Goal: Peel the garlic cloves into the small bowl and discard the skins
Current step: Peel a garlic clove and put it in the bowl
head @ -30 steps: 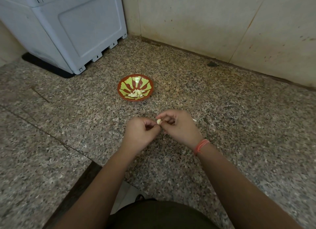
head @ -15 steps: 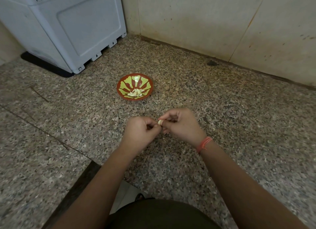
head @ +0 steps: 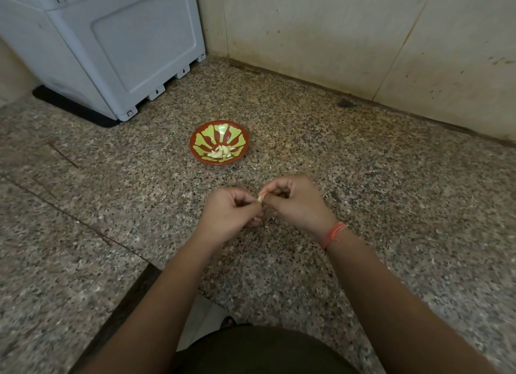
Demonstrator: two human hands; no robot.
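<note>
One garlic clove [head: 260, 198], pinched from both sides, left hand [head: 233, 211] and right hand [head: 296, 203] grips clenched on it to strip skin, small bowl [head: 205, 135] waiting at 11 o'clock.

garlic clove [head: 260, 198] mostly hidden, grey box [head: 111, 47] cropped

No words, brand names or numbers can be read anywhere. The only signs are small dark arrows [head: 183, 71] pointing downward, one on each of two foot tabs [head: 157, 92] along the lower edge of the pale grey plastic box [head: 111, 47].
</note>
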